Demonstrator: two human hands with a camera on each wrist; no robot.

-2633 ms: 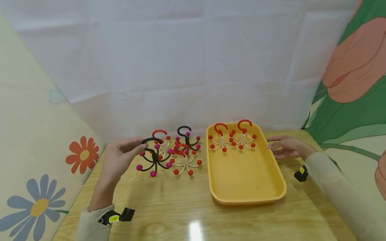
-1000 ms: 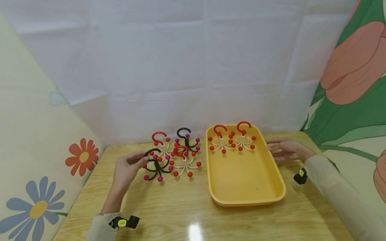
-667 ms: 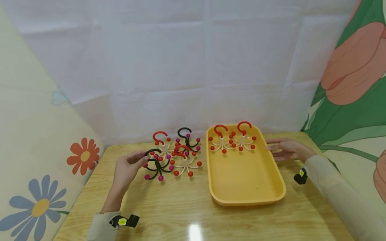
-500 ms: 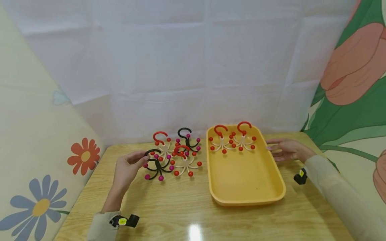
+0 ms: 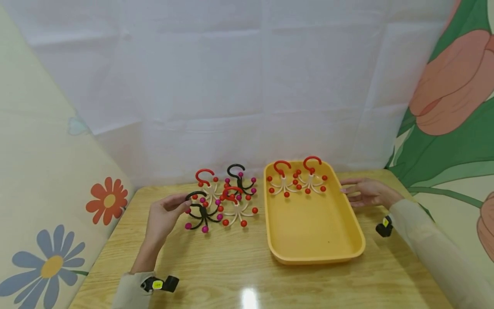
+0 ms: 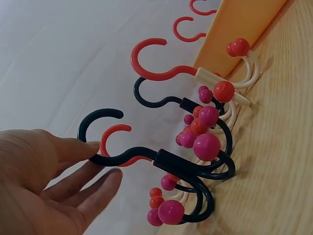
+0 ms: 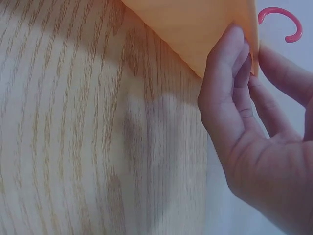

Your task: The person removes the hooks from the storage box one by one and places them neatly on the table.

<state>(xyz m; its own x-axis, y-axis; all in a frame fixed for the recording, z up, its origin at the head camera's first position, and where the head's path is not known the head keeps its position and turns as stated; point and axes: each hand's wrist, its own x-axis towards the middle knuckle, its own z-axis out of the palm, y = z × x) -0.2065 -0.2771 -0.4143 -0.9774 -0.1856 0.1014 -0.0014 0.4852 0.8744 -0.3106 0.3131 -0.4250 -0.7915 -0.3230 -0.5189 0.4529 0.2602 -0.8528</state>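
My left hand (image 5: 165,214) pinches the curved top of a black claw-shaped hanger hook (image 6: 171,161) between thumb and fingers. Magenta balls tip its arms, which are down close over the wooden table. Right behind and beside it stand a white hook with a red top (image 5: 210,191), another black hook (image 5: 240,182) and a second red-topped white hook (image 5: 237,208). My right hand (image 5: 368,192) grips the right side of a yellow tray (image 5: 314,259), thumb at the rim and fingers against the outer wall (image 7: 195,29). Two red-topped white hooks (image 5: 283,182) stand in the tray's far end.
A wooden table (image 5: 216,274) carries everything. White sheeting (image 5: 200,86) hangs along the back, and flower-patterned panels flank the left (image 5: 50,171) and right (image 5: 455,141) sides.
My left hand has come lower and a little right with the black hook, and over the last half second the hook has turned slightly. My right hand stays at the tray.
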